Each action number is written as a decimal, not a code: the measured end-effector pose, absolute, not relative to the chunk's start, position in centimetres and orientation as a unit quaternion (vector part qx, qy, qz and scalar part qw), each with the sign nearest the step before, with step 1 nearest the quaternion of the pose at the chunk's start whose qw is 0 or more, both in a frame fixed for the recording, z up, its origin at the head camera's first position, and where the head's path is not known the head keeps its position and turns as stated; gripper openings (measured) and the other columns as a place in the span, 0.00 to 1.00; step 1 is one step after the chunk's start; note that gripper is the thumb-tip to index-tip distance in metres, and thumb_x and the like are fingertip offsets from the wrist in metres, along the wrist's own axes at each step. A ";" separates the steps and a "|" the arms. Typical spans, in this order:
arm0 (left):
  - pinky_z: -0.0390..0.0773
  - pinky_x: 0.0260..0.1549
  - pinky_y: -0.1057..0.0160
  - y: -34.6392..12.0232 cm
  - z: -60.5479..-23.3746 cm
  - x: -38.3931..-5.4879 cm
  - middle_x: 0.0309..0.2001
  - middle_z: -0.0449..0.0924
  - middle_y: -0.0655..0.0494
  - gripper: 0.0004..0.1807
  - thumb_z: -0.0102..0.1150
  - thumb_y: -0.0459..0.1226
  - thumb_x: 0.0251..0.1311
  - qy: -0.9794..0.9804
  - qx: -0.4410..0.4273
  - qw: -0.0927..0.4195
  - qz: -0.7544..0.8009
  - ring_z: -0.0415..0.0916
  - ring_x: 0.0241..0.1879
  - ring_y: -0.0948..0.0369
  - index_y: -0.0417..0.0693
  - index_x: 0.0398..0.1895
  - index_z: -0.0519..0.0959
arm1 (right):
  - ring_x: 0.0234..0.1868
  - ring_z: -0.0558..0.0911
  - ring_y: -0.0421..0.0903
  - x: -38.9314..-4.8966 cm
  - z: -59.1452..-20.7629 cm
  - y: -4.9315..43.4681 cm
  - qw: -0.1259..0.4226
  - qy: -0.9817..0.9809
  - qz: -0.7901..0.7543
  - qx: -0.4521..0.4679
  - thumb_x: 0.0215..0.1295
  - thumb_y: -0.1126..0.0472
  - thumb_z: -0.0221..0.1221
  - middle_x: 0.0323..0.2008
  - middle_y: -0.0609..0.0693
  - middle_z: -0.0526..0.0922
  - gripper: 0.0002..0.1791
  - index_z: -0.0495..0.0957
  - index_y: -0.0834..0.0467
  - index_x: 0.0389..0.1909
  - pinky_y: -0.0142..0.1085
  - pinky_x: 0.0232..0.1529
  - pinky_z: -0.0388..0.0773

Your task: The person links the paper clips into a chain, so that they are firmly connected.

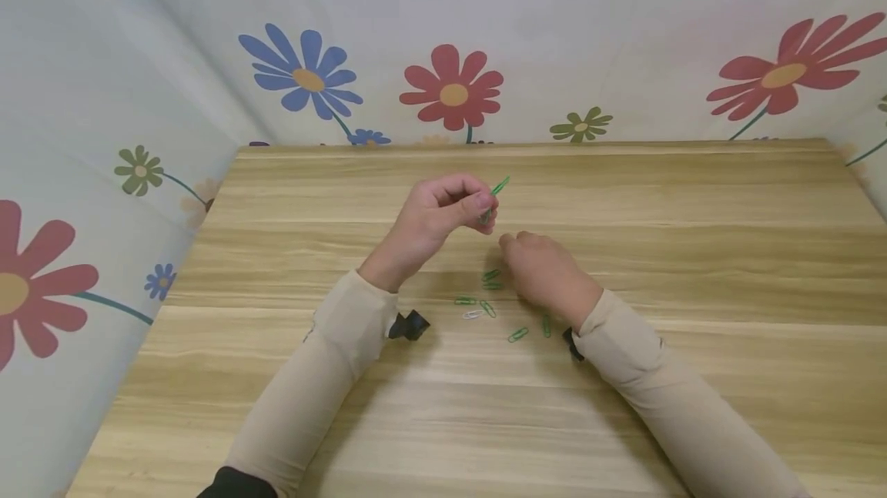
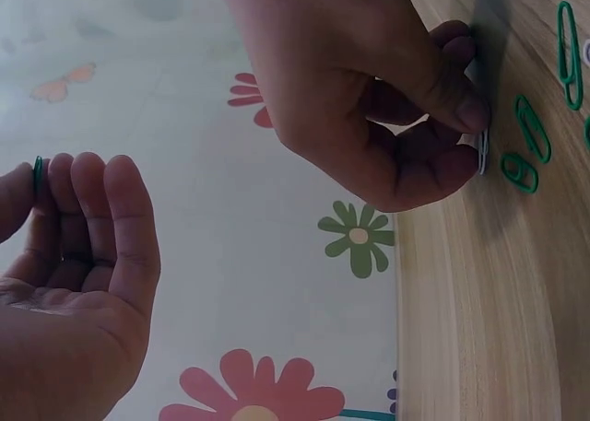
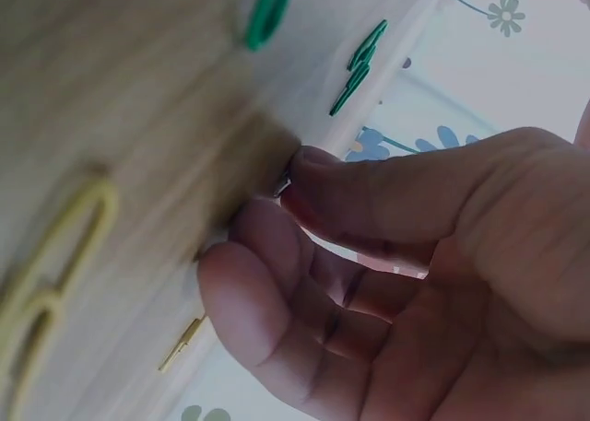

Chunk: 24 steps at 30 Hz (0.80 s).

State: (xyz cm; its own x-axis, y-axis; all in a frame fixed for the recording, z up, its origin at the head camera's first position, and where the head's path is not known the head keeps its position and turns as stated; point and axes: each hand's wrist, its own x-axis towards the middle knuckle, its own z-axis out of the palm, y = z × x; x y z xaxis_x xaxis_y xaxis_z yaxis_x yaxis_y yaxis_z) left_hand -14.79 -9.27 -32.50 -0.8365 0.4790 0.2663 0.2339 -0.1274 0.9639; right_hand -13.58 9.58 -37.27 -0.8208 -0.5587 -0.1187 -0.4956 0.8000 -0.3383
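Note:
In the head view, my left hand is raised above the table and pinches a green paper clip between thumb and fingers. More green wire shows below the thumb; whether it is a second clip I cannot tell. My right hand is down at the tabletop, to the right of the left hand. The left wrist view shows its thumb and fingers pinching a white paper clip against the wood, mostly covered by the fingertips. Two green paper clips lie just beside it.
Several loose green clips and one white clip lie on the wooden table between the forearms. Yellow clips lie near the right hand. A flowered wall covering borders the table's far edge.

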 end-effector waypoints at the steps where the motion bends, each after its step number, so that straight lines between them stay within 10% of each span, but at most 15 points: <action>1: 0.83 0.44 0.50 -9.2 -32.5 -14.8 0.35 0.79 0.45 0.07 0.54 0.32 0.72 0.655 0.272 0.088 0.700 0.79 0.35 0.52 0.38 0.37 0.80 | 0.28 0.75 0.48 -13.6 -37.3 9.6 0.106 0.943 -0.149 -0.280 0.67 0.67 0.64 0.28 0.54 0.75 0.08 0.76 0.67 0.40 0.41 0.31 0.78; 24: 0.83 0.43 0.51 -9.2 -32.7 -14.8 0.34 0.81 0.44 0.07 0.55 0.31 0.71 0.662 0.269 0.089 0.694 0.79 0.34 0.52 0.33 0.38 0.80 | 0.26 0.71 0.47 -15.7 -36.5 9.1 0.148 0.935 -0.161 -0.279 0.66 0.68 0.55 0.24 0.51 0.72 0.04 0.74 0.61 0.30 0.39 0.29 0.74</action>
State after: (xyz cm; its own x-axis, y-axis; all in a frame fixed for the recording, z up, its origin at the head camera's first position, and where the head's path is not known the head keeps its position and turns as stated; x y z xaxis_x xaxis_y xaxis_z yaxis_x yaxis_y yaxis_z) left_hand -14.85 -9.16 -32.72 -0.8397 0.4794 0.2549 0.2325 -0.1068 0.9667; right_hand -15.67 9.15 -36.48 -0.8007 -0.5694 -0.1861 -0.4742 0.7924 -0.3837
